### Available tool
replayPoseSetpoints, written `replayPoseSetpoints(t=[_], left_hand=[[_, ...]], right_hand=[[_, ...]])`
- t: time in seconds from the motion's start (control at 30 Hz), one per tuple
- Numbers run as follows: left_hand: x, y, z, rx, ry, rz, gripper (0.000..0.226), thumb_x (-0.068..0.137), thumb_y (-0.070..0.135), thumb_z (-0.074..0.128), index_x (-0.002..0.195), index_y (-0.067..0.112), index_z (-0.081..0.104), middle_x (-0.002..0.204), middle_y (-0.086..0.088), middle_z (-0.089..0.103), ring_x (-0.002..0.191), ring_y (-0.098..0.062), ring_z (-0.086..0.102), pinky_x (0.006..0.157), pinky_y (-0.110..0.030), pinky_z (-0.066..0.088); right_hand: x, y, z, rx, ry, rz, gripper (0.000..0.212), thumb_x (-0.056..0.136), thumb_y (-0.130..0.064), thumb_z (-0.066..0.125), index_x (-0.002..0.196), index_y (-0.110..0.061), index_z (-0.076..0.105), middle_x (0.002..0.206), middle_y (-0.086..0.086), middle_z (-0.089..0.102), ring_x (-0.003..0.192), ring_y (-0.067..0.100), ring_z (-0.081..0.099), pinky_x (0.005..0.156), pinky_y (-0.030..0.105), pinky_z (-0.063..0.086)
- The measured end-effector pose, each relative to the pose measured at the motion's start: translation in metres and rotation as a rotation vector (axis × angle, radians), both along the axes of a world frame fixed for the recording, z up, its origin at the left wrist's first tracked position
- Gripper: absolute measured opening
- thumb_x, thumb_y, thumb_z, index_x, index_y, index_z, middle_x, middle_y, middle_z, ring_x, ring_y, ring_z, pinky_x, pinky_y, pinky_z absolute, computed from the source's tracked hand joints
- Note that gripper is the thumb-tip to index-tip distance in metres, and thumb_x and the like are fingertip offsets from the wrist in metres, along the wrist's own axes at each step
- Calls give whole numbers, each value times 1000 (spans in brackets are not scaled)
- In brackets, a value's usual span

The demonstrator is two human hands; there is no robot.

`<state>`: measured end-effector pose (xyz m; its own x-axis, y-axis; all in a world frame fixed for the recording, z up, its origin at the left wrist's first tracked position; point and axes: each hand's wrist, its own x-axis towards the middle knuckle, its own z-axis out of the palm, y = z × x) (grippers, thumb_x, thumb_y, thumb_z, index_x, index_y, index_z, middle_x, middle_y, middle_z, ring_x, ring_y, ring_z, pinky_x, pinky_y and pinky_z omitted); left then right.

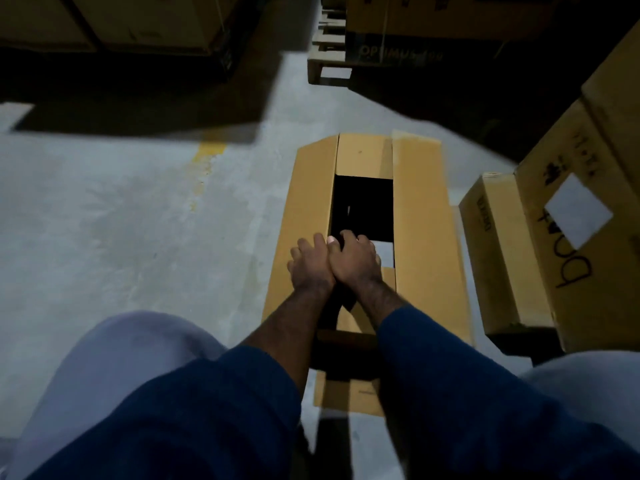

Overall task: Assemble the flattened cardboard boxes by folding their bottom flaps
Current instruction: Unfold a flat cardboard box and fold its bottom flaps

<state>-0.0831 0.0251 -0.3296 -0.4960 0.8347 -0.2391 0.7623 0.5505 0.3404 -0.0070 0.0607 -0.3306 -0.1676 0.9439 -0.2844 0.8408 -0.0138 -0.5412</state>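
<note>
A cardboard box stands flaps-up on the grey floor, the left hand pressing flat on its left flap while the adjoining right hand curls fingers into the dark central gap, its hold hidden.

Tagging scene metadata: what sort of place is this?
Probably a warehouse or stockroom: stacked printed cartons on the right, more cartons on a wooden pallet at the back, and a bare concrete floor with a yellow paint mark.
</note>
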Motion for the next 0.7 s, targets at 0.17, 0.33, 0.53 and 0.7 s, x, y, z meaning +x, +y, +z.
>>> replayPoseSetpoints(t=[0.17,0.33,0.53,0.7], left_hand=[[15,-51,29,-11,-70,-32,37,102,42,47,130,19,45,134,-13,45,121,-35,46,92,-47,44],[36,-89,56,-84,-194,-174,39,97,41,55,127,18,46,124,-15,52,113,-37,57,90,-50,54],[56,-121,72,-17,-280,-83,33,97,27,60,125,12,50,120,-14,54,104,-33,59,76,-38,51],[65,-112,68,12,-292,-150,43,93,20,61,132,14,46,125,-11,54,100,-26,57,78,-38,54]], right_hand=[[36,-47,11,-87,79,57,66,104,-55,36,158,-19,31,159,16,38,144,35,38,116,50,36],[72,-91,19,-159,14,95,66,107,-54,30,163,-21,18,168,20,18,154,38,16,123,50,22],[80,-105,51,129,-319,84,65,103,-57,35,160,-27,25,169,24,6,155,45,-8,124,55,-4],[121,-87,62,183,-440,-91,77,97,-55,48,163,-24,20,168,27,3,155,45,-5,125,55,0]])
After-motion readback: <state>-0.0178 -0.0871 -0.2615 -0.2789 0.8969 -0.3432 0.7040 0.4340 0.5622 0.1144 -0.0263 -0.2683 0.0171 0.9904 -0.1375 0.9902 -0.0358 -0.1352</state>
